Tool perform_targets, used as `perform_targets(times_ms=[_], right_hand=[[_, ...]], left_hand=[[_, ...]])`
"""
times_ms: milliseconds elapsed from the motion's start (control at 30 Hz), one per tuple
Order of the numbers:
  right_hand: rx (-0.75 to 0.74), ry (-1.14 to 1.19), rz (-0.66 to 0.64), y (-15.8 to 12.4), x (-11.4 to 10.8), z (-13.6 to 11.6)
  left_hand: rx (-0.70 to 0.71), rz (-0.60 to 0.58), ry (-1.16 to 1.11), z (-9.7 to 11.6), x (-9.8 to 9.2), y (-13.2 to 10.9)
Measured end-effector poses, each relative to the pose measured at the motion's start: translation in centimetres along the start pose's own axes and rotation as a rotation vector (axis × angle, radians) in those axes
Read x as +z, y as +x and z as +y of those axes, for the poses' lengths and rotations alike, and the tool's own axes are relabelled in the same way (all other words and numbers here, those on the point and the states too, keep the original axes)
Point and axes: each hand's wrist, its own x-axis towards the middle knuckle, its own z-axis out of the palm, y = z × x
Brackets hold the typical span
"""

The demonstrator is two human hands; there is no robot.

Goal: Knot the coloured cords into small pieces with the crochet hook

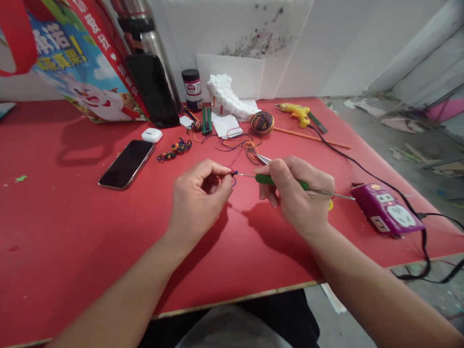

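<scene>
Between thumb and index finger, my left hand (203, 193) pinches a small dark piece of yarn work (234, 173) with a blue loop hanging under it. My right hand (299, 188) is closed around a crochet hook (264, 179) with a green grip and metal ends. The hook's thin tip meets the yarn piece at my left fingertips; whether it passes through a loop is too small to tell. A pointed silver blade (263, 159) juts from behind my right fingers, its rest hidden. Multicoloured loose yarn (242, 145) runs back to a yarn ball (261, 122).
On the red table (90, 251) lie a phone (126, 164), an earbud case (152, 135) and a knotted yarn piece (174, 151). Behind are a bag (97, 67), a flask (152, 43), a jar (192, 89) and a yellow glue gun (295, 113). A purple power socket (386, 208) trails cables right.
</scene>
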Motion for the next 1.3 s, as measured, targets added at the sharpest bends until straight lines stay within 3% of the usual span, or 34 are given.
perform_targets(times_ms=[200,300,433,600,900,1300], right_hand=[[-0.142,-0.210,-0.059,-0.5,-0.2,-0.1],[-0.297,-0.318,-0.092,-0.7,-0.2,0.2],[-0.472,-0.349,-0.123,-0.7,0.0,0.5],[-0.511,-0.380,-0.142,-0.6,0.1,0.7],[-0.448,-0.341,-0.179,-0.8,-0.1,1.0],[-0.384,-0.186,-0.149,-1.3,0.4,1.8]], left_hand=[[0.174,0.012,0.214,-0.3,0.1,-0.2],[-0.036,0.012,0.081,-0.1,0.2,-0.1],[-0.403,0.020,-0.342,0.2,0.6,0.4],[-0.557,0.020,-0.554,0.5,0.9,0.8],[-0.537,-0.037,-0.526,0.7,1.0,0.1],[-0.484,-0.072,-0.781,0.3,0.6,0.0]])
